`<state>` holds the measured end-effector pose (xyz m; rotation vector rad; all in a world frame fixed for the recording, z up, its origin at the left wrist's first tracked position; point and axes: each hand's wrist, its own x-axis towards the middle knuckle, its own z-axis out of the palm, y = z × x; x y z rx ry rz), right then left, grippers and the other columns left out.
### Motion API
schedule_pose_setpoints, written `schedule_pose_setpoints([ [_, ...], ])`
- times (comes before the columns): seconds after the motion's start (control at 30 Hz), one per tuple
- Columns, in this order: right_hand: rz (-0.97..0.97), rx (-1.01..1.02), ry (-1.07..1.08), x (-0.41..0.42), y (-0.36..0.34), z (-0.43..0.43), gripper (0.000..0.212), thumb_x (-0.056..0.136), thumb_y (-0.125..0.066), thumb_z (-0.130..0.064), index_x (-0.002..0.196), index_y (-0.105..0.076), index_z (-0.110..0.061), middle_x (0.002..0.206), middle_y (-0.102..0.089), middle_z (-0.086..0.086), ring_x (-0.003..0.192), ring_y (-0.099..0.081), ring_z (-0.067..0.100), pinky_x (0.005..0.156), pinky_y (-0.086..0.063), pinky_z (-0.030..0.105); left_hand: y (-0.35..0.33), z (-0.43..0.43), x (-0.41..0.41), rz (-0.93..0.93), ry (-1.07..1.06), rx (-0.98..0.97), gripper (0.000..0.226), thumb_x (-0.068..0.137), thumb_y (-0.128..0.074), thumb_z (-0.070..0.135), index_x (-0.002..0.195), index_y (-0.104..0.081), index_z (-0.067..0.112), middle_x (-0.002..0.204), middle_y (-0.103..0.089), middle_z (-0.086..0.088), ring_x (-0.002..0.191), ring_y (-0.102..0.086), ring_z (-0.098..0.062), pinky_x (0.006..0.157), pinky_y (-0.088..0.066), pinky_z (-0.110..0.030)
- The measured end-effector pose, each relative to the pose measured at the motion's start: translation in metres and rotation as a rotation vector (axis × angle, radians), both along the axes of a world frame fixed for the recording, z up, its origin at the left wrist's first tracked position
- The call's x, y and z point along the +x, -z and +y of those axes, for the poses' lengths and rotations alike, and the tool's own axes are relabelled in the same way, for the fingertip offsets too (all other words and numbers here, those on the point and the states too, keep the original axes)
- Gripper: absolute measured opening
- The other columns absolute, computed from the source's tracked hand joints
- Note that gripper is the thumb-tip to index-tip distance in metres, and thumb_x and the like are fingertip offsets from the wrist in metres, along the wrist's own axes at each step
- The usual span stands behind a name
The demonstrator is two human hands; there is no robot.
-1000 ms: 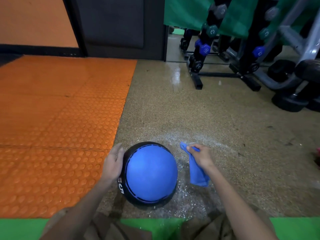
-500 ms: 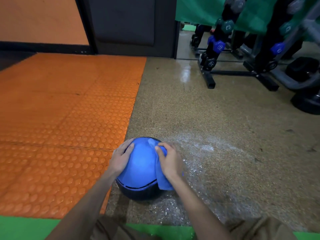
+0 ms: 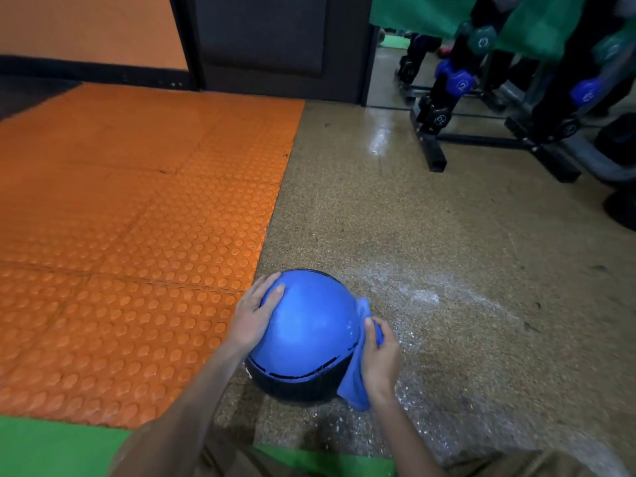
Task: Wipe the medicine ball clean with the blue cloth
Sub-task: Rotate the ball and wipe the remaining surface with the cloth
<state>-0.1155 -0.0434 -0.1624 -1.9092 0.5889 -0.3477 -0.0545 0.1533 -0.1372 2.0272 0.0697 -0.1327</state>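
Beneath the curled fingers [image 3: 370, 330] of the right hand [image 3: 380, 359], the blue cloth [image 3: 352, 390] is gripped in a bunch against the right flank of the medicine ball [image 3: 309, 332], with a loose tail hanging below the palm. The ball sits on the speckled floor [image 3: 464, 235] between the two hands. The left hand [image 3: 253, 316] lies flat on the ball's upper left, fingers spread and grasping nothing.

That flat palm only steadies the ball. A hard sideways wipe could roll it out from under those fingers, toward the orange studded mat [image 3: 120, 235] just left of them. The bunched cloth probably offers little wiping face, so streaks may stay, and the black lower band looks likely to be missed. Beyond the right fingertips a pale, wet-looking patch [image 3: 423, 297] could dirty the ball again if it rolls there. The dumbbell rack [image 3: 433, 146] stands well beyond.
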Motion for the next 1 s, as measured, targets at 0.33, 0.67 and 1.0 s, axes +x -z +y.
schedule_pose_setpoints([
  [0.33,-0.217,-0.381,-0.075,-0.016,-0.029,0.026,0.021,0.087,-0.059,-0.038,0.091,-0.070,-0.021,0.092,-0.062,-0.004,0.067,-0.055,0.009,0.059,-0.039,0.023,-0.008,-0.024,-0.011,0.079,0.064,0.139,0.036,0.097,-0.038,0.049,0.133,-0.037,0.048,0.153,-0.024,0.014,0.141,-0.014,-0.013,0.108,-0.003,-0.023],
  [0.67,-0.149,-0.281,0.062,-0.007,-0.028,-0.015,0.024,0.093,-0.051,-0.034,0.091,-0.067,-0.016,0.088,-0.064,0.005,0.067,-0.057,0.019,0.057,-0.040,0.027,-0.022,-0.072,-0.022,0.053,0.084,0.260,0.044,0.101,-0.021,0.045,0.145,-0.021,0.044,0.157,-0.002,0.018,0.146,0.006,-0.020,0.114,0.000,-0.052],
  [1.0,0.023,-0.291,0.109,0.005,-0.030,-0.040,0.030,0.093,-0.047,-0.039,0.102,-0.066,-0.018,0.097,-0.063,0.012,0.078,-0.060,0.031,0.059,-0.036,0.028,-0.025,-0.084,-0.026,0.061,0.147,0.320,0.045,0.102,-0.017,0.042,0.147,-0.016,0.042,0.157,0.000,0.018,0.145,0.009,-0.016,0.113,0.002,-0.050],
])
